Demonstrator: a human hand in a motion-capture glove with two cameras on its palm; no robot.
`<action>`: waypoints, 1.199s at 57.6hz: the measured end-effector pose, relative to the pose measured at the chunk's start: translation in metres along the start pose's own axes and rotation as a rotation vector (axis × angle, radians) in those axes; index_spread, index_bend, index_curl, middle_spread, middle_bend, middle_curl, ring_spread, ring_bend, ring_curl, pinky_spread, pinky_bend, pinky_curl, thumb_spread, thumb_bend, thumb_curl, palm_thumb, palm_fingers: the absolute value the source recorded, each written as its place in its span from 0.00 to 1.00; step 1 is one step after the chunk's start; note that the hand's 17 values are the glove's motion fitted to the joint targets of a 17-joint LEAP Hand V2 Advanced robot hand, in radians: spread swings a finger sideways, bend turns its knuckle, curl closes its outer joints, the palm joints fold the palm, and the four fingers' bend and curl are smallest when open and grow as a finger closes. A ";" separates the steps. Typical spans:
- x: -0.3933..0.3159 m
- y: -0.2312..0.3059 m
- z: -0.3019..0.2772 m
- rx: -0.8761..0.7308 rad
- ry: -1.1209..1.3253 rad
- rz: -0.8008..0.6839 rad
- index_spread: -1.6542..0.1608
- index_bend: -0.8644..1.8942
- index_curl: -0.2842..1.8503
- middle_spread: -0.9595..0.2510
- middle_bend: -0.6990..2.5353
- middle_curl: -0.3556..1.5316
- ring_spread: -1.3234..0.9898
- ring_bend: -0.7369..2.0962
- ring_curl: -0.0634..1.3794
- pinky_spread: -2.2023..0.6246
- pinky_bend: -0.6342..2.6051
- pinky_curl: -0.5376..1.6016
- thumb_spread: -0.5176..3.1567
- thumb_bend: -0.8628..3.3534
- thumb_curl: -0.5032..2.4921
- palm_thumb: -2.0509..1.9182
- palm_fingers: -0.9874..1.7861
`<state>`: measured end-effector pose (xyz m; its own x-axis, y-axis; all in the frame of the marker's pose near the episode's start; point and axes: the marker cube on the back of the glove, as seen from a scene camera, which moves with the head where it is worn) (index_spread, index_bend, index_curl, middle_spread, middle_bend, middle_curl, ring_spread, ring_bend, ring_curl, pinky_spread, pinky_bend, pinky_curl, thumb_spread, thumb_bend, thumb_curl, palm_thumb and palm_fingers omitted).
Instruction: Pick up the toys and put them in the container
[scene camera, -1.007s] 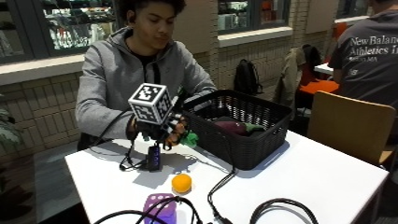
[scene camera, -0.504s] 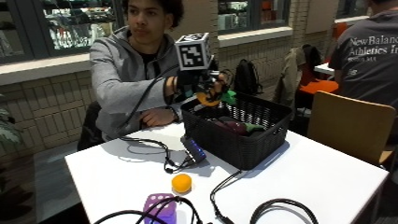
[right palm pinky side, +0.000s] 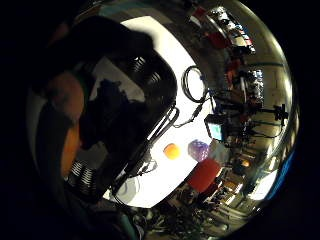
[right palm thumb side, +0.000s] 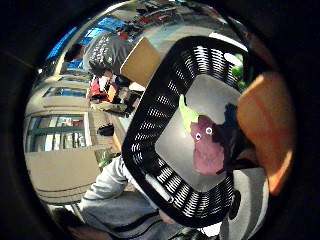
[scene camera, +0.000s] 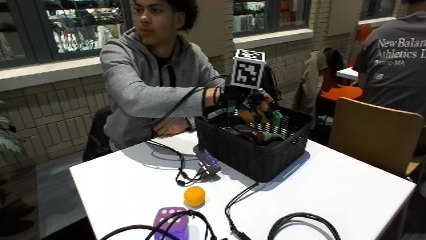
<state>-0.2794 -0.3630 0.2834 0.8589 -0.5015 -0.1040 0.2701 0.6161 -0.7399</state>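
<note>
Half a second ago my hand (scene camera: 256, 102) was up at the near edge of the basket (scene camera: 249, 155); now it sits lower, over the basket's middle, with my fingers curled round an orange toy (right palm thumb side: 265, 130) that has a green piece showing beside it. My bare hand (scene camera: 170, 127) rests on the table (scene camera: 346, 185) behind the basket, well apart from the gloved one.

From my palm I look straight down into the basket: a purple toy with googly eyes (right palm thumb side: 207, 147) and a green one (right palm thumb side: 186, 115) already lie on its floor, and the orange toy hangs above them.

I judge this to be the release. To do it well I should keep my hand inside the line of the rim, go a little lower so the toy drops short and does not bounce off the purple one, then open my fingers all at once and lift straight up so nothing catches on the wall.

Two toys are left on the table, apart from each other: an orange ball (scene camera: 194, 196) near the cable (scene camera: 183, 165) in front of the basket, and a purple die (scene camera: 171, 222) at the front edge. The ball is the nearer and will roll, so I should come down on it from above.
</note>
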 end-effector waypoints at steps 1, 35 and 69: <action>0.001 0.002 0.000 -0.016 -0.002 -0.001 0.77 0.45 0.52 0.56 0.32 0.66 0.44 0.67 0.48 0.67 0.61 0.50 0.43 0.24 0.41 0.73 0.44; 0.231 0.168 0.033 0.031 -0.120 0.428 0.75 0.40 0.37 0.83 0.27 0.43 0.56 0.36 0.28 0.79 0.47 0.41 0.49 0.20 0.30 0.58 0.37; 0.231 0.132 0.136 -0.123 0.297 0.354 0.76 0.64 0.44 0.84 0.25 0.37 0.56 0.28 0.18 0.78 0.32 0.37 0.53 0.21 0.28 0.61 0.32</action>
<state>0.0137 -0.3144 0.2520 0.7222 -0.4368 -0.5363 -0.0859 0.7128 -0.6961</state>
